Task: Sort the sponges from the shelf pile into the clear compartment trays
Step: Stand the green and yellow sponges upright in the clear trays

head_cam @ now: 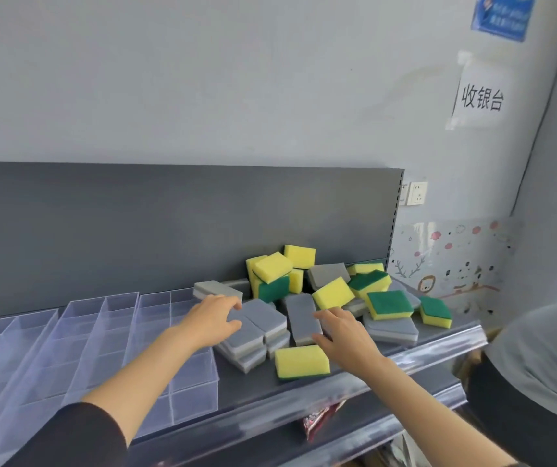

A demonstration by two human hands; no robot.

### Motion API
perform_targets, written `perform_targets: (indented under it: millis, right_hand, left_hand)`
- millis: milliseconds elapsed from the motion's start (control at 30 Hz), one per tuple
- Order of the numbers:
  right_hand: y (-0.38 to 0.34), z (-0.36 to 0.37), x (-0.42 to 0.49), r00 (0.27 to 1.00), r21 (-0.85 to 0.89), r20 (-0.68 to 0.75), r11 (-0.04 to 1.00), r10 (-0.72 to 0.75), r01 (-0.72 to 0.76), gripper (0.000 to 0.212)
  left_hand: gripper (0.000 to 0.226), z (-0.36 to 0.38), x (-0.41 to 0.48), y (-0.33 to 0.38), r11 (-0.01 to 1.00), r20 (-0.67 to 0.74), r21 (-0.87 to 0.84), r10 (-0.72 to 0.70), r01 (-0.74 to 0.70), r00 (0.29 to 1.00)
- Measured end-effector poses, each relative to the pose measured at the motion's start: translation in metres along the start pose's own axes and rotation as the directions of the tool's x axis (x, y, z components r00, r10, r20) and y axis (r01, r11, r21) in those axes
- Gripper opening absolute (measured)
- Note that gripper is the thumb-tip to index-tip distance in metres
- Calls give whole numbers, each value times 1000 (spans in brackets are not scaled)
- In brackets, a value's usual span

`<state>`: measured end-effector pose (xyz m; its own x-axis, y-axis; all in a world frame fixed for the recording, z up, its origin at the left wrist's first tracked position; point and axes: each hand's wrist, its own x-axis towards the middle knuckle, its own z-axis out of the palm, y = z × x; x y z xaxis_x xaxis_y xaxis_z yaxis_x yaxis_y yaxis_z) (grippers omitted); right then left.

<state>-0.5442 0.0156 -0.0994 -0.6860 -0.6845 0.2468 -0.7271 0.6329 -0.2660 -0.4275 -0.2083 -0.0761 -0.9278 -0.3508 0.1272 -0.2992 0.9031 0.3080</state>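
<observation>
Left hand (214,318) pinches a grey sponge (260,315); right hand (341,335) pinches a second grey sponge (300,315). Pile (338,284) lies just beyond on the shelf (246,385); trays (85,332) open leftward

- Back panel (169,214) & shelf deck (246,385): dk grey, matt, smooth; looked like painted sheet metal to me.
- Clear trays (137,298): transparent hard plastic, glossy, w/ glare on the walls.
- Price strip (405,372) on shelf front: clear plastic, shiny, streaky reflections.
- Grey sponges (302,318): matt foam, fine-grained tops, paler layer underneath.
- Yellow sponges (300,360): matt, open-pored foam; green pad layer (390,303) looked coarser, fibrous.
- Wall (236,79): pale paint, matt, smooth.
- Sign (481,96): white paper; I saw shiny clear film over it.
- Sleeve (68,436): black cloth, matt.
</observation>
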Motion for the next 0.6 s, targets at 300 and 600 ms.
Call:
perform_targets:
  millis: [300, 600]
  right_hand:
    - [50, -3, 21, 997, -25, -20, 997, 68, -69, 47]
    - [70, 11, 87, 996, -97, -25, 992, 81, -83, 52]
  left_hand:
    - [39, 13, 65, 25, 997, -54, 16, 83, -82, 995]
    - [58, 19, 143, 24, 981, -88, 136, 153, -140, 984]
